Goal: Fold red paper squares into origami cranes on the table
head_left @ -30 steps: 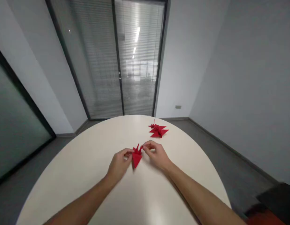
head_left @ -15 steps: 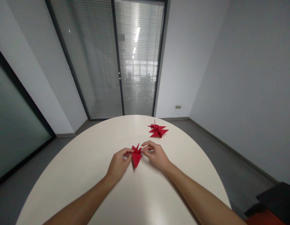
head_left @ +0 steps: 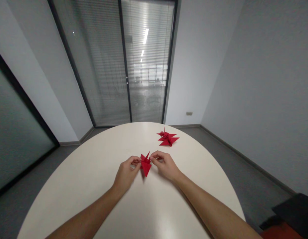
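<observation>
A red paper crane (head_left: 146, 166) is held between my two hands just above the table, its wide triangular wing pointing down toward me and a thin spike rising at the back. My left hand (head_left: 127, 171) pinches its left side between thumb and fingers. On the other side, the thumb and fingertips of my right hand (head_left: 165, 164) close on the crane's right edge. Fingertips partly cover the folds there. Farther back to the right lie several red paper cranes (head_left: 168, 138), bunched together with their points overlapping.
The round white table (head_left: 94, 172) spreads under both forearms. Beyond it stands a glass partition with blinds (head_left: 149, 93). At the lower right is a black and orange chair (head_left: 293, 215).
The crane has tilted slightly, its lower tip and back spike shifting a little to the right. Both hands stay almost in place, and the bunched cranes have not moved.
</observation>
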Demonstrator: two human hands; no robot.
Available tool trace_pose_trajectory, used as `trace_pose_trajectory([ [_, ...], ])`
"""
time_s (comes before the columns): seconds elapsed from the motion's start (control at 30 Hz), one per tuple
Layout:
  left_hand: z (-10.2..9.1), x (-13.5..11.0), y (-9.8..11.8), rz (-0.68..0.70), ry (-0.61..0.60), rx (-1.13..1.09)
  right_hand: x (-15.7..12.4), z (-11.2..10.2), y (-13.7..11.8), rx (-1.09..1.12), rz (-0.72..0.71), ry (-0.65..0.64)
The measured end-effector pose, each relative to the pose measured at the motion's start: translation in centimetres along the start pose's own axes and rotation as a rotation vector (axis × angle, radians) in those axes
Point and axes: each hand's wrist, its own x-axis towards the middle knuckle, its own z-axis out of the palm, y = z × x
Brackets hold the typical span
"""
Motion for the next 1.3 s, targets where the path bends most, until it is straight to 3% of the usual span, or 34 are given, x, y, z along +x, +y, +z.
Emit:
trace_pose_trajectory([
  [0.37,0.11,0.03,0.37,-0.014,-0.023,-0.094,0.19,-0.06,-0.20,-0.101,-0.048,0.106],
  [0.9,-0.37,-0.25,0.56,0.152,-0.078,0.053,0.01,-0.07,-0.80,-0.099,-0.150,0.082],
  [1.3,-0.38,-0.29,0.73,0.159,-0.106,0.085,-0.22,-0.12,-0.96,-0.108,-0.149,0.050],
])
